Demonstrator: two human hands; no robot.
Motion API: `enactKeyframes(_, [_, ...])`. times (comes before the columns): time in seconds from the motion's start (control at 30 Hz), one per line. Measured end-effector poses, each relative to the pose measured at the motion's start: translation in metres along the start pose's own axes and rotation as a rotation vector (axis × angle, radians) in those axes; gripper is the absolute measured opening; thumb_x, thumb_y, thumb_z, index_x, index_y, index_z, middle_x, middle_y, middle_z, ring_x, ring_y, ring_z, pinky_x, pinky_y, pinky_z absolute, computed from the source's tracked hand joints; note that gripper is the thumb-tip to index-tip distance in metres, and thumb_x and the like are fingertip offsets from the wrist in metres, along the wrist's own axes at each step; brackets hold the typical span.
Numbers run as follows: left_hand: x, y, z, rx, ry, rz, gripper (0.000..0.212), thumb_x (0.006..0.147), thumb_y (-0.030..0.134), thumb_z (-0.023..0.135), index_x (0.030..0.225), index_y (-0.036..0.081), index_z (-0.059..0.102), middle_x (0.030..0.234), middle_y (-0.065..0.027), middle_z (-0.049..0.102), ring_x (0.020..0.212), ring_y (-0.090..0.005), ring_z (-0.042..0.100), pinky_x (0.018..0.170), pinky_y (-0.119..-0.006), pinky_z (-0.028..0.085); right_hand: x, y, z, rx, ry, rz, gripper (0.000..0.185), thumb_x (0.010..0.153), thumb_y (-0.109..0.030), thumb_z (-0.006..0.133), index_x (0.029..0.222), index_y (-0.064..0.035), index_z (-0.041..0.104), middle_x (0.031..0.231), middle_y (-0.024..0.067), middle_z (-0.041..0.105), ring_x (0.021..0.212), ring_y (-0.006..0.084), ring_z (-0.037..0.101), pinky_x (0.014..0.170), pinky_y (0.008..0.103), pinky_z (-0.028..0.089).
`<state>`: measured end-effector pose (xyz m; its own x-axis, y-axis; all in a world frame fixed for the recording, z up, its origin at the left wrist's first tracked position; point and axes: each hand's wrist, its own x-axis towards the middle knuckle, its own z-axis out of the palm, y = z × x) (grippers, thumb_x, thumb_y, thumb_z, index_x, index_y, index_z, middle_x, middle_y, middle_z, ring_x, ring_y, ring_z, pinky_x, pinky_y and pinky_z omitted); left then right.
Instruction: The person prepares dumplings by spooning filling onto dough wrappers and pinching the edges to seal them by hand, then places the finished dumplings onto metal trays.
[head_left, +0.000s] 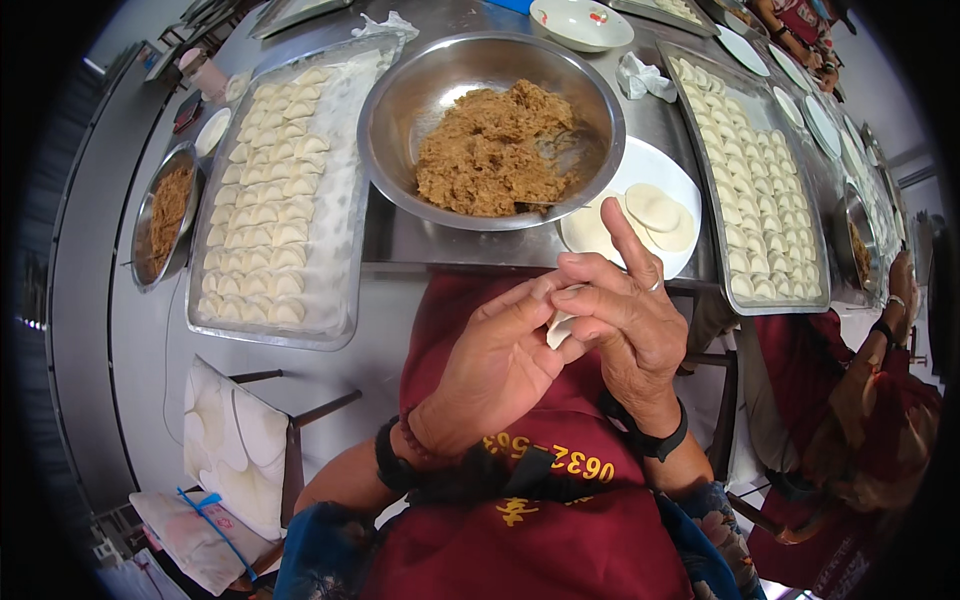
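Between the fingers of both hands is a pale dumpling (560, 328), mostly hidden by them. My left hand (499, 360) cups it from the left with the palm turned up. From the right, my right hand (637, 315) pinches its edge, with one finger raised and a ring on another. Beyond the hands sits a steel bowl (390, 172) of brown minced filling (495, 150), a utensil handle partly buried in it. A white plate (686, 251) with round dough wrappers (656, 208) lies just past my right hand, partly covered by the bowl and fingers.
A metal tray (345, 300) at left holds rows of dumplings (262, 217); another tray (776, 306) stands at right. A smaller filling bowl (161, 217) is far left. A chair (232, 427) stands at lower left. A co-worker in a maroon apron (847, 420) sits close at right.
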<state>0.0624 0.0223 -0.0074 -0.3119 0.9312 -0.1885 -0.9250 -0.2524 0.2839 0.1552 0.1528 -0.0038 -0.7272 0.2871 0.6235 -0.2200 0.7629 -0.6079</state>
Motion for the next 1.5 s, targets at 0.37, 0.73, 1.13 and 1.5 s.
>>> enactKeyframes(0.37, [0.002, -0.001, -0.005, -0.109, -0.002, 0.003, 0.037, 0.104, 0.021, 0.043, 0.131, -0.003, 0.051, 0.130, -0.0115, 0.057, 0.122, -0.0210, 0.053, 0.108, -0.042, 0.042, -0.005, 0.007, -0.002, -0.044, -0.010, 0.003, 0.048, 0.077, -0.035, 0.072, 0.117, -0.0080, 0.069, 0.129, 0.0096, 0.064, 0.137, 0.0377, 0.043, 0.103, 0.0419, 0.037])
enactKeyframes(0.73, [0.005, 0.000, 0.000, -0.030, 0.049, 0.014, 0.045, 0.104, 0.022, 0.043, 0.141, -0.003, 0.039, 0.136, -0.0133, 0.052, 0.128, -0.0242, 0.049, 0.111, -0.041, 0.040, -0.009, 0.004, -0.003, -0.030, -0.015, 0.121, 0.047, 0.079, -0.034, 0.071, 0.118, -0.0076, 0.068, 0.126, 0.0102, 0.066, 0.137, 0.0364, 0.044, 0.105, 0.0411, 0.035])
enactKeyframes(1.13, [0.004, 0.012, -0.003, 0.197, 0.031, -0.200, 0.056, 0.107, 0.043, 0.029, 0.137, -0.002, 0.043, 0.136, -0.0153, 0.050, 0.127, -0.0246, 0.049, 0.107, -0.042, 0.039, -0.006, 0.007, -0.017, 0.129, -0.331, 0.247, 0.026, 0.071, -0.020, 0.079, 0.094, -0.0113, 0.073, 0.131, 0.0074, 0.062, 0.140, 0.0347, 0.038, 0.108, 0.0417, 0.035])
enactKeyframes(1.5, [0.006, 0.011, -0.007, 0.332, -0.076, -0.336, 0.062, 0.105, 0.048, 0.033, 0.138, -0.003, 0.041, 0.135, -0.0126, 0.050, 0.125, -0.0216, 0.047, 0.105, -0.040, 0.038, -0.019, 0.017, -0.015, 0.240, -0.399, 0.100, 0.011, 0.077, -0.012, 0.073, 0.087, -0.0086, 0.068, 0.122, 0.0095, 0.065, 0.135, 0.0361, 0.045, 0.104, 0.0432, 0.039])
